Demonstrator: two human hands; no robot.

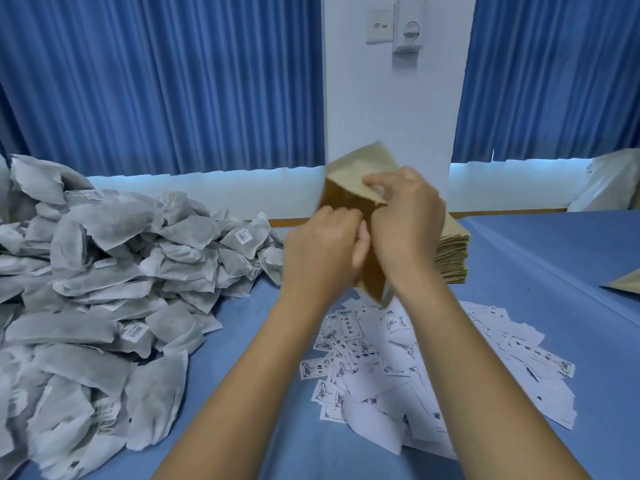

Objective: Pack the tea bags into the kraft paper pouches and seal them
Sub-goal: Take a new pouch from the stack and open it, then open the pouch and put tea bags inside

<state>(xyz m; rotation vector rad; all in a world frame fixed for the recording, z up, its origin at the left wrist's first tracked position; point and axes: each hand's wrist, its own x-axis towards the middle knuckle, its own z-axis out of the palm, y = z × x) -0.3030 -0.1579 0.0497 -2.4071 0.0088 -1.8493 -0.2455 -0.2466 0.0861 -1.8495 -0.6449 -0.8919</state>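
Nothing reads clearly: the barcode stickers [106, 408] on the tea bags [104, 271] and the print on the paper slips [349, 323] are too blurred.

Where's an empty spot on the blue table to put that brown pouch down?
Bare blue table lies right of the pouch stack, stretching to the loose pouch at the edge. A narrower strip runs between the tea bags and paper slips. The left side is crowded.
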